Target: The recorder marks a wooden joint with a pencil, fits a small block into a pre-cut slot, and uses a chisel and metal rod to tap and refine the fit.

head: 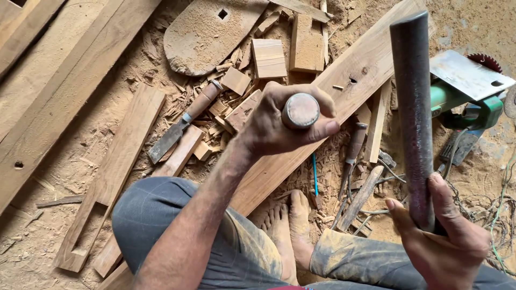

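1 head-worn view, steeply down, close over lap and floor (64,161).

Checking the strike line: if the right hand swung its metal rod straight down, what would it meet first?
Probably the chisel butt gripped in the left hand; the rod in the right hand is raised beside it, though depth is unclear.

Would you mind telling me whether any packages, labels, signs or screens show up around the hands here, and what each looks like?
None in view: no package, label, sign or screen.
Left hand: closed on a round-ended wooden chisel handle.
Right hand: holding a dark metal rod upright.
Green power saw: at right on the sawdust, with a bare grey metal plate.
Spare chisel: lying among the wood offcuts.
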